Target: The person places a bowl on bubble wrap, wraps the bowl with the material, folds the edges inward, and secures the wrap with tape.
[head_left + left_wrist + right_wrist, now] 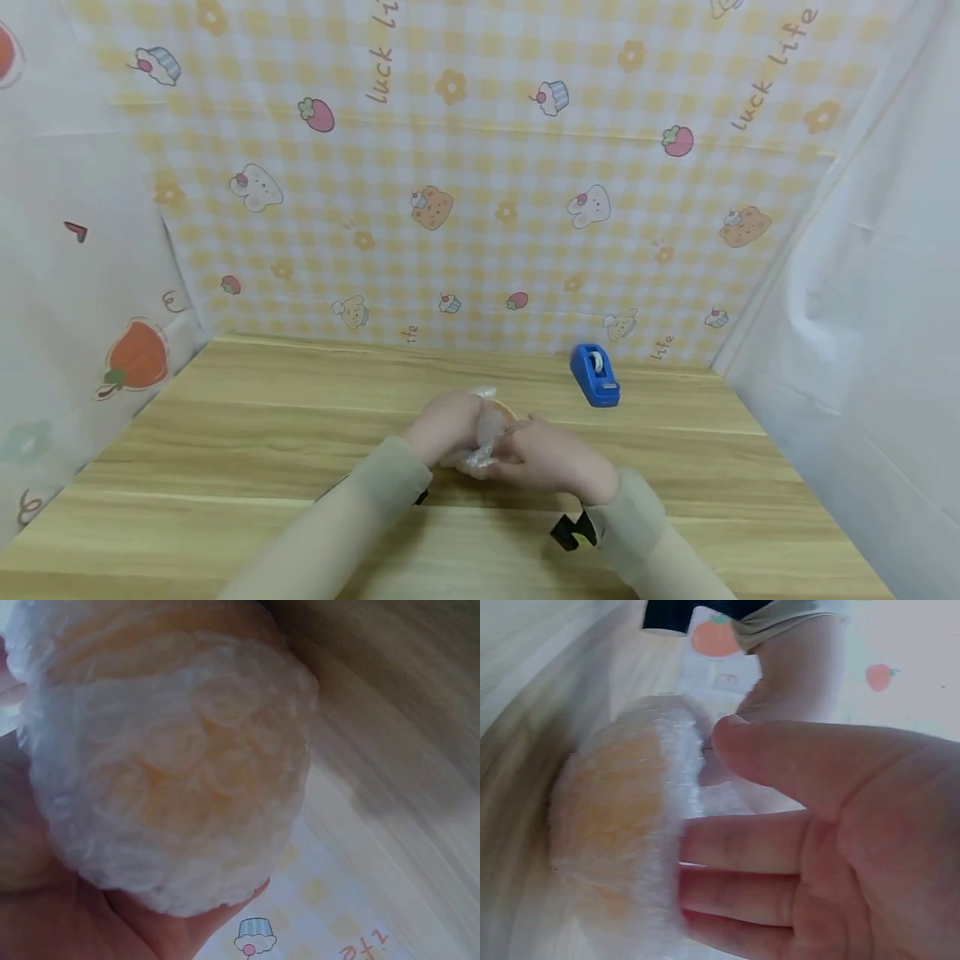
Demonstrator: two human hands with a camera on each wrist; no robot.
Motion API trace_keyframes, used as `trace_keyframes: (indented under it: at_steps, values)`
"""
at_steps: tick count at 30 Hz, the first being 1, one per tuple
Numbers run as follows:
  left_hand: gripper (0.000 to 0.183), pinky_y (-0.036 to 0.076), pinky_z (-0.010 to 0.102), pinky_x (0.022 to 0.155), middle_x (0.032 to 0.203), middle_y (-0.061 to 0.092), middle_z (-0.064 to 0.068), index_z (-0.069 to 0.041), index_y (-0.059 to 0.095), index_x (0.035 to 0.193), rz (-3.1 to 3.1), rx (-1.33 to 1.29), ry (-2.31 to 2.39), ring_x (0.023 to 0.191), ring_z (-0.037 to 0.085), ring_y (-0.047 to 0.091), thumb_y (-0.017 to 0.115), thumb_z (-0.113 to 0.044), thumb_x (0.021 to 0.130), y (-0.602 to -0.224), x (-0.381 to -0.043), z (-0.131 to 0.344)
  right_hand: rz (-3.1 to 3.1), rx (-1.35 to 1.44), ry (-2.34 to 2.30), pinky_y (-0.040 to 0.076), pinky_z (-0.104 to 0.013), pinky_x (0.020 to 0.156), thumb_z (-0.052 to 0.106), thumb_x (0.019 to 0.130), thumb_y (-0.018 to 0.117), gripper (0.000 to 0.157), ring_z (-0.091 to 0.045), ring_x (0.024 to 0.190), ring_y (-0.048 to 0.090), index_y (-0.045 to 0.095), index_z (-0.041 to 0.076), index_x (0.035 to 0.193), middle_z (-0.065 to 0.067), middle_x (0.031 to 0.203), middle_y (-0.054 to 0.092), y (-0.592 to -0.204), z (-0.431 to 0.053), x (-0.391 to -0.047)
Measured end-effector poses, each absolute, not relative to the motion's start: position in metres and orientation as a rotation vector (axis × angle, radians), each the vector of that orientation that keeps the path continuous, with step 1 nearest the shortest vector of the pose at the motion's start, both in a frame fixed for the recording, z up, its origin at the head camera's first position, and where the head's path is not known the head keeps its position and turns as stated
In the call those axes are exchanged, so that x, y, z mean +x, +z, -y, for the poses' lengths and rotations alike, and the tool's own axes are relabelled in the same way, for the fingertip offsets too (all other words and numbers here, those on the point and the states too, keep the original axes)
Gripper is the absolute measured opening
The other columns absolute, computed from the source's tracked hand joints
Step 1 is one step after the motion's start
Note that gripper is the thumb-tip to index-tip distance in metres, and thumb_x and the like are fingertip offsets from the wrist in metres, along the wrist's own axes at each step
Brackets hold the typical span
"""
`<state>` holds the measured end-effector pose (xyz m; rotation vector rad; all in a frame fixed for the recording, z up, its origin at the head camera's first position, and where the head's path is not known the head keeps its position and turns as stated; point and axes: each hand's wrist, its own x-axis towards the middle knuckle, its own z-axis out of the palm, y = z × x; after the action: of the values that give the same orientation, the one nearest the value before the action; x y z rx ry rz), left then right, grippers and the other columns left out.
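A rounded orange-yellow thing in bubble wrap (491,427) is between both hands over the middle of the table. Its kind is blurred by the clear wrap (187,772). My left hand (448,423) holds it from the left, with the palm and fingers (180,926) around its side and underside in the left wrist view. From the right, my right hand (551,457) touches the wrap. In the right wrist view its fingers (742,844) reach out nearly straight against the wrapped side, their tips hidden, and the thumb (780,754) stands apart from them.
A blue tape dispenser (596,377) with a roll in it stands at the back right of the wooden table (262,417). A yellow checked cloth (495,167) hangs behind the table, with white cloths at both sides. Black camera mounts (573,530) sit at the wrists.
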<state>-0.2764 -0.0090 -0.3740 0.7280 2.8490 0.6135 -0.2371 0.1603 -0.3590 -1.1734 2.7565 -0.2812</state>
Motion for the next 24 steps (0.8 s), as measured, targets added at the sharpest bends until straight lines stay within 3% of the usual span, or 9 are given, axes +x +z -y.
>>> trace_keyframes:
  at_steps: [3,5,8,12,14,16,20,22,24]
  values:
    - [0.026,0.052,0.034,0.076,0.085,0.067,-0.006,-0.024,0.071,0.095,-2.858,0.733,0.555,0.08,0.015,0.061,0.078,-0.042,0.078,-0.376,-0.278,0.008,-2.767,-1.18,-0.344,0.036,-0.055,0.105,0.03,0.095,0.061,0.019,-0.002,0.069,0.054,0.069,0.022,0.08,0.015,0.07,0.058,-0.356,-0.161,-0.236]
    - [0.026,0.052,0.033,0.074,0.086,0.067,-0.007,-0.024,0.07,0.09,-2.859,0.727,0.501,0.078,0.014,0.06,0.081,-0.043,0.075,-0.377,-0.28,0.008,-2.781,-1.181,-0.374,0.035,-0.055,0.106,0.029,0.094,0.062,0.017,-0.004,0.079,0.061,0.073,0.018,0.089,0.012,0.081,0.066,-0.355,-0.161,-0.236]
    - [0.024,0.052,0.033,0.072,0.088,0.067,-0.007,-0.023,0.069,0.083,-2.851,0.689,0.466,0.077,0.013,0.059,0.076,-0.046,0.08,-0.378,-0.282,0.006,-2.792,-1.191,-0.429,0.047,-0.042,0.096,0.028,0.095,0.062,0.019,-0.01,0.088,0.063,0.075,0.013,0.096,0.006,0.097,0.068,-0.355,-0.16,-0.237]
    - [0.016,0.052,0.032,0.07,0.09,0.069,-0.006,-0.025,0.072,0.087,-2.853,0.678,0.452,0.079,0.015,0.06,0.076,-0.039,0.081,-0.38,-0.284,0.005,-2.782,-1.221,-0.488,0.052,-0.03,0.081,0.027,0.097,0.06,0.021,-0.011,0.09,0.061,0.075,0.012,0.098,0.003,0.103,0.066,-0.358,-0.159,-0.239]
    - [0.021,0.053,0.032,0.067,0.091,0.069,-0.005,-0.027,0.073,0.098,-2.869,0.701,0.406,0.079,0.016,0.06,0.077,-0.038,0.08,-0.38,-0.284,0.004,-2.796,-1.231,-0.479,0.051,-0.03,0.086,0.028,0.096,0.06,0.024,-0.012,0.098,0.061,0.074,0.01,0.104,0.0,0.112,0.065,-0.361,-0.158,-0.24]
    - [0.028,0.054,0.034,0.068,0.094,0.07,-0.004,-0.029,0.072,0.106,-2.886,0.749,0.369,0.08,0.017,0.062,0.078,-0.038,0.079,-0.382,-0.284,0.004,-2.81,-1.229,-0.448,0.052,-0.028,0.082,0.03,0.096,0.061,0.025,-0.011,0.092,0.061,0.072,0.009,0.105,-0.001,0.111,0.064,-0.365,-0.156,-0.242]
    - [0.03,0.048,0.045,0.091,0.104,0.071,-0.007,-0.034,0.07,0.114,-2.914,0.842,0.341,0.094,0.021,0.064,0.072,-0.038,0.085,-0.384,-0.284,0.005,-2.86,-1.214,-0.335,0.052,-0.027,0.076,0.037,0.093,0.063,0.027,-0.006,0.074,0.054,0.066,0.011,0.098,0.002,0.101,0.06,-0.377,-0.151,-0.244]
    - [0.021,0.04,0.052,0.101,0.103,0.071,-0.008,-0.033,0.073,0.106,-2.917,0.856,0.394,0.099,0.023,0.065,0.071,-0.029,0.086,-0.387,-0.285,0.006,-2.885,-1.177,-0.291,0.052,-0.035,0.085,0.043,0.092,0.063,0.03,-0.005,0.071,0.053,0.063,0.013,0.095,0.002,0.099,0.06,-0.382,-0.149,-0.243]
    - [0.015,0.034,0.058,0.104,0.099,0.072,-0.009,-0.032,0.075,0.097,-2.916,0.861,0.401,0.101,0.024,0.064,0.072,-0.024,0.084,-0.388,-0.286,0.007,-2.905,-1.124,-0.254,0.044,-0.047,0.1,0.049,0.09,0.063,0.038,-0.007,0.079,0.059,0.064,0.013,0.101,0.001,0.107,0.063,-0.385,-0.148,-0.243]
